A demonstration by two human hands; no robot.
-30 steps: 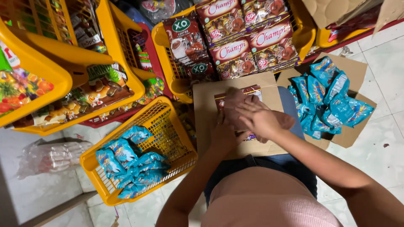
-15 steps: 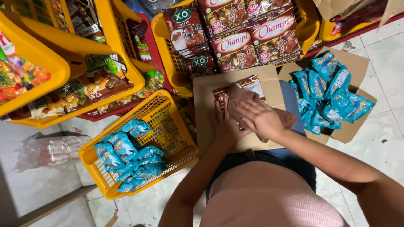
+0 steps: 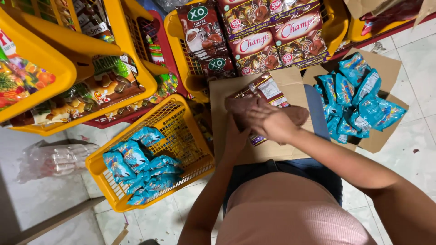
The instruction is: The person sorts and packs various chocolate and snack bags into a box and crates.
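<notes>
Your right hand (image 3: 271,121) lies flat, fingers together, pressing the dark snack packet (image 3: 265,93) onto the cardboard box (image 3: 227,136) on your lap. Your left hand (image 3: 238,119) sits partly beneath it, grip unclear. The packet's long axis probably runs diagonally away, toward the yellow basket (image 3: 181,41).

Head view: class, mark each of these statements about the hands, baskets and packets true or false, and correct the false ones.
1. Both hands rest on a dark brown packet lying on a flat cardboard sheet. True.
2. The right hand lies over the left hand. True.
3. The yellow basket on the floor holds red packets. False: it holds blue packets.
4. The open cardboard box holds green bottles. False: it holds blue packets too.
</notes>
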